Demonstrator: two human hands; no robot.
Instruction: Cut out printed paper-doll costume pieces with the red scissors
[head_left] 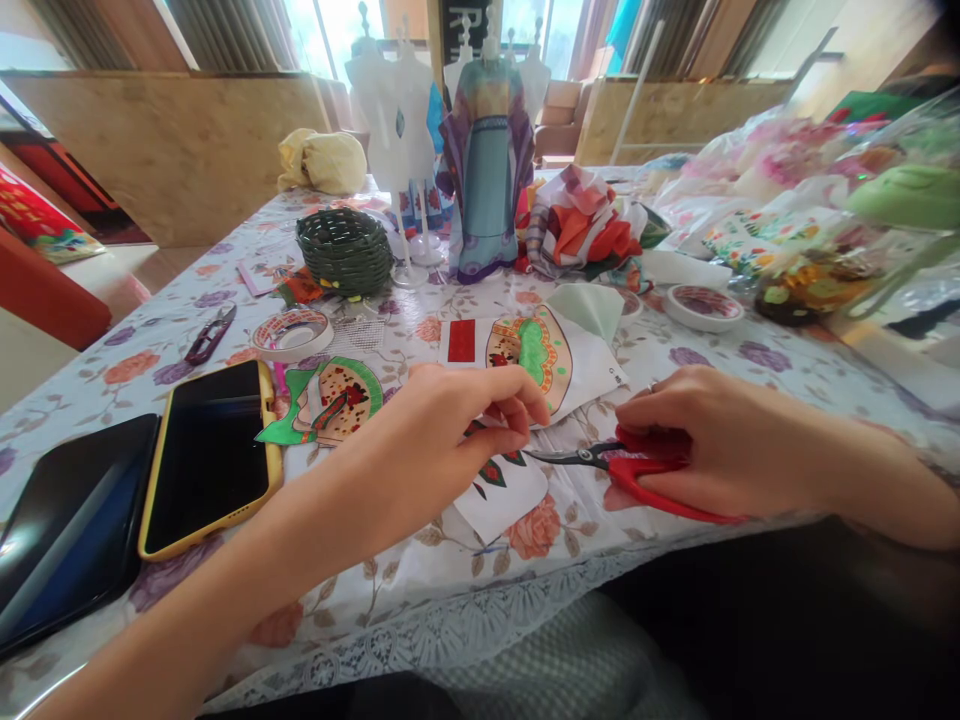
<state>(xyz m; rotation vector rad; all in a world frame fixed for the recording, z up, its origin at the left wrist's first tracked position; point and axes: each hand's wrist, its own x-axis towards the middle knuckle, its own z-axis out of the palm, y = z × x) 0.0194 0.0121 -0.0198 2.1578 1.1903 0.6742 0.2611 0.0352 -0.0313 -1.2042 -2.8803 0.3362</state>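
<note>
My right hand is wrapped round the red handles of a pair of scissors. Their dark blades point left and reach close to my left fingertips. My left hand is closed in a pinch at a white printed piece with green and red shapes; the fingers hide its upper part. Just beyond lies a larger white printed sheet with a green and peach pattern and a red rectangle. A green and peach cut-out rests left of my left hand.
Two phones, one black and one yellow-cased, lie at left. Tape rolls, thread snips and a dark woven basket are farther back. White mannequins, a dressed mannequin, crumpled fabric and plastic bags stand behind.
</note>
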